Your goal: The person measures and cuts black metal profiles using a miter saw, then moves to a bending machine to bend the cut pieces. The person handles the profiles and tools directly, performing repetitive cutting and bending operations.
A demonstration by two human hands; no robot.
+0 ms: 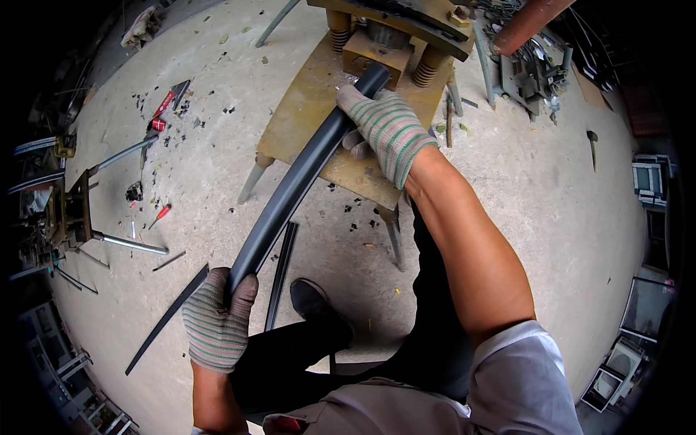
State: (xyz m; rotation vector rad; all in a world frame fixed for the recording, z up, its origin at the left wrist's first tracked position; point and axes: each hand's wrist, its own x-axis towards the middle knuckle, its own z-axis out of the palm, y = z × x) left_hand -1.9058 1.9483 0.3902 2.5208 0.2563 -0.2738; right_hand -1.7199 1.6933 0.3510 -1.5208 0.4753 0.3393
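Greyish knitted gloves [217, 337] with green stripes covered the left hand [221, 317] and the right hand [380, 129], and both hands were closed around one long dark bar [290, 190]. The left hand gripped its lower end; the right hand, thumb across the top, held it near the upper end. Probably this wide spacing was for guiding the bar and preventing it from twisting. It was smooth and dull, and it slanted over the worktop [301, 119], a yellowish plate on tubular legs [254, 177]. Its upper end was at a metal block [359, 52]; whether they touched, I could not tell. Thick coil springs [425, 70] stood on both sides, perhaps for supporting the heavy plate [417, 23] above. Farther out, on the rough concrete floor [565, 217], lay two dark strips [283, 275], a red-handled screwdriver [161, 214] and small black scraps [229, 110].
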